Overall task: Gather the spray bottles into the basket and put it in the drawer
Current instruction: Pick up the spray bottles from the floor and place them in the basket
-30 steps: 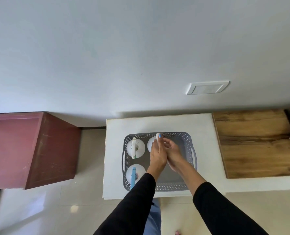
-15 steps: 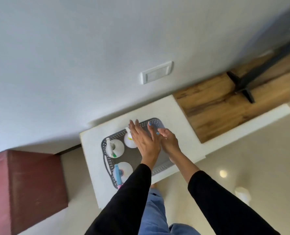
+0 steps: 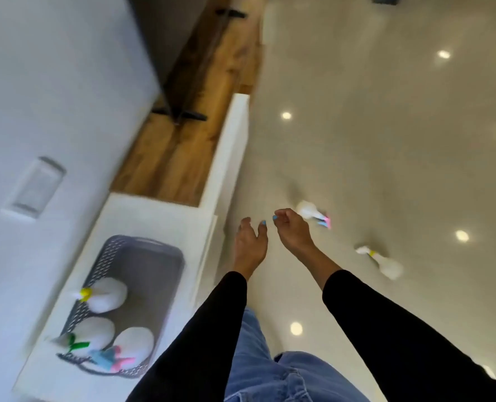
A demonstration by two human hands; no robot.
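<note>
The grey perforated basket (image 3: 154, 274) sits on the white cabinet top (image 3: 154, 216) at lower left and holds three white spray bottles: one with a yellow collar (image 3: 104, 294), one with a green trigger (image 3: 93, 333), one with a blue-pink trigger (image 3: 133, 348). Two more white spray bottles lie on the floor at right: a blue-pink one (image 3: 313, 213) and a yellow-collared one (image 3: 383, 262). My left hand (image 3: 249, 245) and my right hand (image 3: 291, 229) hang in the air over the floor, fingers relaxed, holding nothing. The view is motion-blurred.
A wooden bench top (image 3: 194, 117) with a black metal stand (image 3: 180, 111) runs along the wall past the cabinet. A white wall plate (image 3: 35, 188) is on the wall. Glossy beige floor (image 3: 386, 140) spreads to the right.
My head has swung right, away from the basket toward the floor. Both hands have left the basket and now hover over the floor. Two bottles on the floor have come into view.
</note>
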